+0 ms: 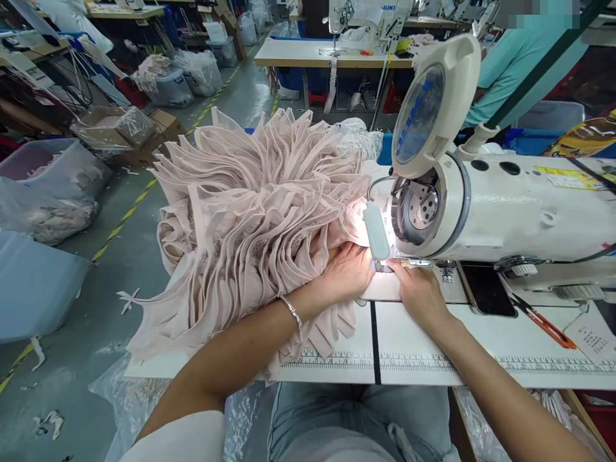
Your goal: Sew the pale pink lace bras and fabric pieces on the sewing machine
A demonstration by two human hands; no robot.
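Note:
A large bunch of pale pink garment pieces [250, 205], layered in folds with some lace, is heaped on the left of the sewing machine [520, 205]. My left hand [350, 273] rests at the bunch's right edge with its fingers stretched out on the fabric, just left of the lit needle area. Opposite it, my right hand [421, 292] reaches in at the presser foot, palm down on the machine bed. Its fingertips are partly hidden beneath the machine head, so any cloth between them cannot be made out. A small light-green lamp [376, 231] hangs before the needle.
On the table's right lie a black phone [488, 289], orange-handled tweezers [548, 324] and a paper tag [594, 333]. A printed ruler [418, 364] runs along the front edge. Plastic tubs [48, 173] stand on the floor at left. Another person's green-clad torso [524, 70] is beyond the machine.

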